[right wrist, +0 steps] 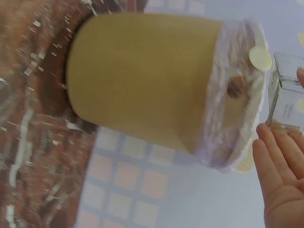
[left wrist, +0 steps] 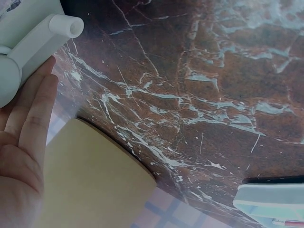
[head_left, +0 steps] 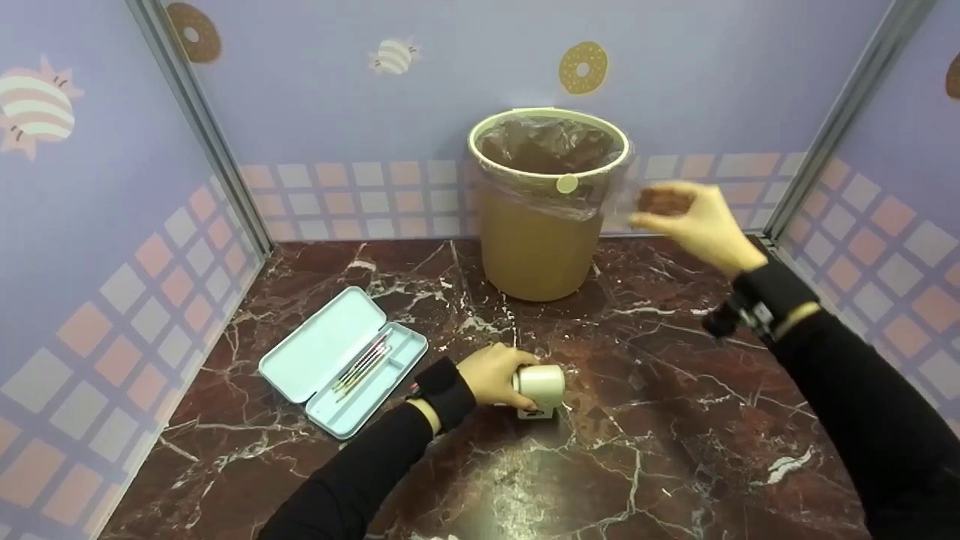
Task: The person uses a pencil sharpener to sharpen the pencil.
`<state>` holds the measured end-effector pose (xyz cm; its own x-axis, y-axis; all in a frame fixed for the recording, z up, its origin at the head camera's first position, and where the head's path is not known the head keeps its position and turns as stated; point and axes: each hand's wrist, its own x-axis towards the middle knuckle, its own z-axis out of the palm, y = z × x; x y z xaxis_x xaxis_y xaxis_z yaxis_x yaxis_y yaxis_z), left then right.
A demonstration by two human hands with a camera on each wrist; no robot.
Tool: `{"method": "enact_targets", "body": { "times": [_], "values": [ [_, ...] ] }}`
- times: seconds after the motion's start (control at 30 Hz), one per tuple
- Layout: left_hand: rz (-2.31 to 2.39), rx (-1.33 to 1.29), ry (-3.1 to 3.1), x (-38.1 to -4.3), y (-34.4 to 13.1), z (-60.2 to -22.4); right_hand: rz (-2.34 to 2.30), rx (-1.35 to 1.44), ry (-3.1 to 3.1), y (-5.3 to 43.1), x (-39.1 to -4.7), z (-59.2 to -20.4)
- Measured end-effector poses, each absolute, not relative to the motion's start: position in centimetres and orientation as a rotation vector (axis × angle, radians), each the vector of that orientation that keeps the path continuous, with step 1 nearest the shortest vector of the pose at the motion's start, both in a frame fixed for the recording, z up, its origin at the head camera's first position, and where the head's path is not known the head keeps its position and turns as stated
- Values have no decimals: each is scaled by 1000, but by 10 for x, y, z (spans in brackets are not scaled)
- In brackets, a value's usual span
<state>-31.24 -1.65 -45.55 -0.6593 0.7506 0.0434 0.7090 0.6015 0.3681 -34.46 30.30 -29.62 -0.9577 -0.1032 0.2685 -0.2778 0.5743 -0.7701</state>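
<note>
On the tabletop my left hand (head_left: 491, 373) grips a white crank pencil sharpener (head_left: 541, 384) from its left side. Its crank handle (left wrist: 40, 40) shows in the left wrist view, with my fingers along the body. Up at the right of the tan trash bin (head_left: 536, 247), my right hand (head_left: 697, 225) holds a clear plastic box (right wrist: 287, 102) between thumb and fingers. In the right wrist view the box is close beside the bin's rim and has small print on one face. The hand is blurred in the head view.
A light blue pencil case (head_left: 322, 345) lies open at the left with several pencils (head_left: 364, 364) in it. A clear plastic liner (head_left: 525, 199) hangs over the bin's rim. Patterned panels (head_left: 337, 112) enclose the back and sides, and white specks dot the marbled table (head_left: 637, 450).
</note>
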Motion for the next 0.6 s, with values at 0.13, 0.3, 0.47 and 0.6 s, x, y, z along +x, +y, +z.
{"method": "enact_targets", "body": {
  "times": [0.13,0.3,0.47,0.6],
  "values": [
    [541,1241,2705,-312,-18,-456,1358,396,-2654,308,-324,-323],
    [557,1244,2706,-311,-18,-453,1394,462,-2724,312,-303,-363],
    [558,1255,2707,-309,-18,-452,1440,520,-2801,313,-286,-410],
    [563,1260,2702,-308,-17,-451,1427,551,-2878,309,-273,-443]
  ]
}}
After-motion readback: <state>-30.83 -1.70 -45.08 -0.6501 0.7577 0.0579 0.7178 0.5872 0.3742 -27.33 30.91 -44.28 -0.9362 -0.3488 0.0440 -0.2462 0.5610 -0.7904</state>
